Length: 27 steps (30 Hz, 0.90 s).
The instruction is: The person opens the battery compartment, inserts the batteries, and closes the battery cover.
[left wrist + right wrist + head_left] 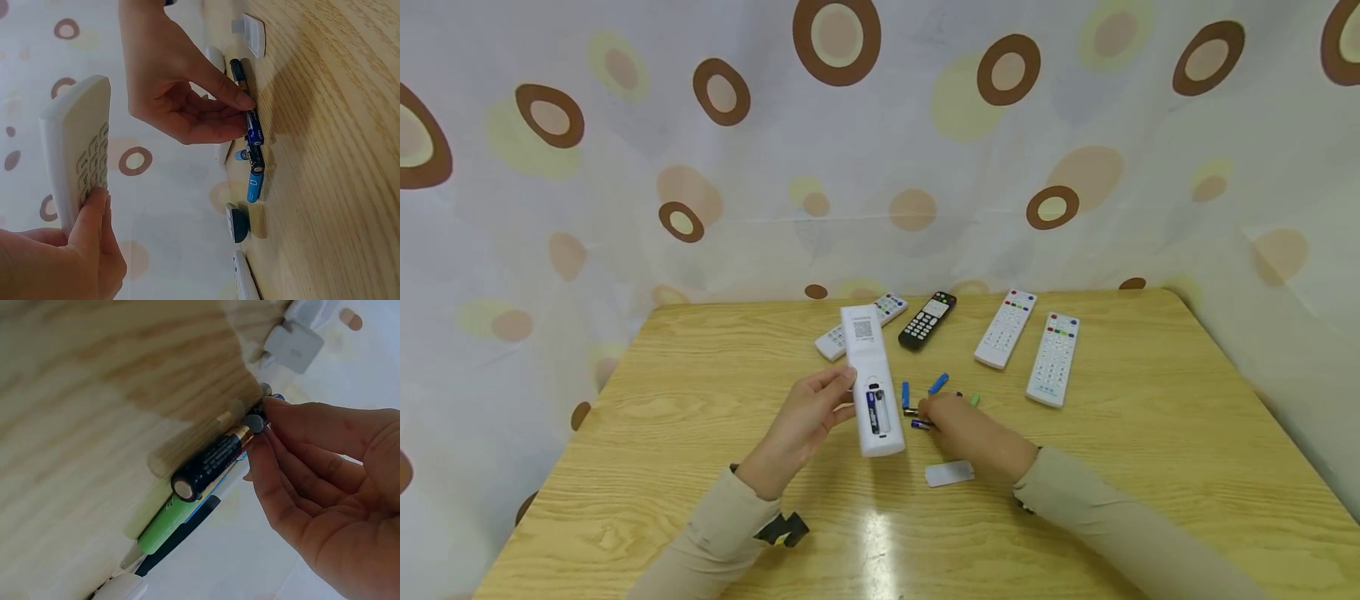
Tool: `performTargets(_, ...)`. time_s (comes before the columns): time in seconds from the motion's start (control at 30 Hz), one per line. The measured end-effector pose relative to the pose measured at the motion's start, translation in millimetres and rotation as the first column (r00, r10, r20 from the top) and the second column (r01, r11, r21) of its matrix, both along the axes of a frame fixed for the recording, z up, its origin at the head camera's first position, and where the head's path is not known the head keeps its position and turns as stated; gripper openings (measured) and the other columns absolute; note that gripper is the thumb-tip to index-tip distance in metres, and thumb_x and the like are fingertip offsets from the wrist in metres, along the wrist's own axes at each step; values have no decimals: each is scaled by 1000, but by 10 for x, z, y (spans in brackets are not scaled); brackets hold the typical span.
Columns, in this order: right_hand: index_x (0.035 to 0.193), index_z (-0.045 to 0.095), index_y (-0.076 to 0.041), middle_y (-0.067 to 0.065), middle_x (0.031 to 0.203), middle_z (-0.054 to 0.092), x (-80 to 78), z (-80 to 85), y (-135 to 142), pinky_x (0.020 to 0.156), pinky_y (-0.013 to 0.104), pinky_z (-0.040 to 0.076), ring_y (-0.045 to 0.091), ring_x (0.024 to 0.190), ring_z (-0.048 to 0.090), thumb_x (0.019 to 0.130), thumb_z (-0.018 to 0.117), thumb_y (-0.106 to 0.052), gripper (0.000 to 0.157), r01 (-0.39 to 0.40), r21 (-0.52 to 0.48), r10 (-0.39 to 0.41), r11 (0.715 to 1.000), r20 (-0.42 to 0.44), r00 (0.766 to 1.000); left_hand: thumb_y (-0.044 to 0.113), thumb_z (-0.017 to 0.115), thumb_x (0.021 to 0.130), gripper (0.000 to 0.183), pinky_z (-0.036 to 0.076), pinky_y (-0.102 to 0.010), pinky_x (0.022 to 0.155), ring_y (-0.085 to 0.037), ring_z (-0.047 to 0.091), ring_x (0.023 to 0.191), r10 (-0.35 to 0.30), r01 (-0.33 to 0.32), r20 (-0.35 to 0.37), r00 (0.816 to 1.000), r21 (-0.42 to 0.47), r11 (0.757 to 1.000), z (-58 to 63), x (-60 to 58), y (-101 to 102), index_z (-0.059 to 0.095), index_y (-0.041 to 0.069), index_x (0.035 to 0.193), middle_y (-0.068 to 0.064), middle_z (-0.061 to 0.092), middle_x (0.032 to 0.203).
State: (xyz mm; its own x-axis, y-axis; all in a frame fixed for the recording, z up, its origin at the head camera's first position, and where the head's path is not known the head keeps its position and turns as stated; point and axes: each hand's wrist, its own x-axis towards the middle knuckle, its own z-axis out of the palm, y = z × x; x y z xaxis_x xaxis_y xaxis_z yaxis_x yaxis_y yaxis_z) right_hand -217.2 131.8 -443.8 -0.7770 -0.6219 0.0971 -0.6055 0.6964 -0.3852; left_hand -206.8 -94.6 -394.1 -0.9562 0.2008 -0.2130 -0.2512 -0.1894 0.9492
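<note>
My left hand (808, 421) grips a white remote control (867, 354) with its back turned up. In its uncovered battery compartment one dark blue battery (873, 412) lies in the left slot, while the right slot shows bare. Down at the tabletop, my right hand (966, 429) pinches a dark blue battery (254, 128) between thumb and fingertips. Around those fingers lie several loose batteries, among them a blue battery (939, 383), a black-and-copper battery (209, 464) and a green battery (162, 525). The white battery cover (949, 473) rests on the table just nearer than the right hand.
Across the back of the wooden table (715, 467) lie a white remote (891, 309) partly behind the held one, a black remote (927, 321) and two more white remotes, one (1006, 329) left of the other (1054, 360). A patterned curtain (880, 167) hangs behind.
</note>
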Motion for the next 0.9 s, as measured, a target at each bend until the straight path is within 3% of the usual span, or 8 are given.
performTargets(0.13,80,59,-2,6,74,59,10,11,-17,58,28,43,15,67,52,86,64,7,12,12,3,-12,1000,12,1000,12,49,101,35,55,-28,80,-15,61,92,1,-1,-2,1000,-11,1000,-9,2,1,52,-7,131,-17,60,115)
performTargets(0.33,91,62,-1,2,76,55,43,142,34,60,26,41,12,68,47,85,62,6,9,58,-46,-52,997,127,990,11,48,102,33,55,-27,79,-15,61,90,-14,14,-5,1000,-12,1000,-12,1,-4,53,-8,128,-15,61,111)
performTargets(0.5,111,62,2,-1,80,56,46,301,132,62,24,45,8,70,49,89,62,1,22,4,-143,21,990,175,984,12,48,102,34,55,-28,80,-16,61,91,-22,22,-8,1000,-11,1000,2,6,-4,53,-9,128,-16,61,113)
performTargets(0.67,123,59,0,-1,85,58,76,431,212,66,24,50,8,74,52,90,62,2,34,-88,-296,141,951,163,976,12,48,102,34,55,-29,81,-16,62,93,-27,27,-11,1000,-6,1000,13,14,2,53,-10,128,-18,60,115)
performTargets(0.9,117,61,-8,-2,89,62,181,590,198,69,25,53,9,79,58,92,65,-7,26,-23,-444,93,896,137,986,11,48,102,33,55,-28,80,-16,62,92,-32,32,-12,999,-1,999,19,27,10,53,-10,127,-17,61,112)
